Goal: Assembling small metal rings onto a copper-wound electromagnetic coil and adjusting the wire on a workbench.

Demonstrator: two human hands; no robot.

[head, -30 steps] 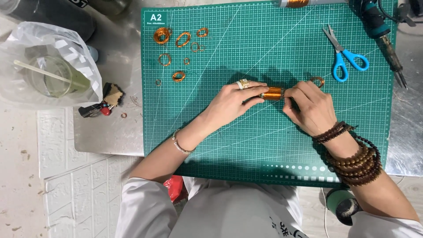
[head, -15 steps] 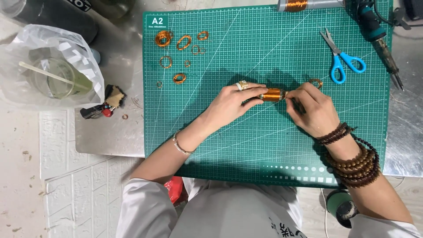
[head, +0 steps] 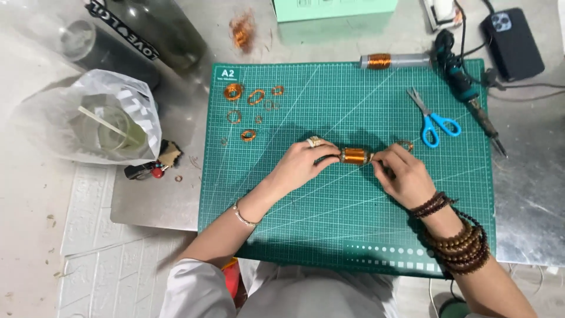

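Observation:
A short rod wound with copper wire (head: 355, 155) lies level over the green cutting mat (head: 329, 224). My left hand (head: 304, 163), with a ring on one finger, grips the rod's left end. My right hand (head: 402, 174), with bead bracelets at the wrist, pinches its right end. A small copper coil (head: 405, 143) lies just behind my right hand. Several small copper wire rings (head: 250, 109) are scattered at the mat's far left.
Blue-handled scissors (head: 431, 121) and a soldering iron (head: 468, 97) lie at the mat's far right. A second wire-wound rod (head: 393, 60) rests at the far edge. A clear bag with a cup (head: 94, 121), dark bottles (head: 144, 32), a phone (head: 512, 42) and a green box (head: 332, 9) surround the mat.
The view has shifted so more of the far table shows. Both hands stay on the wound rod in much the same grip.

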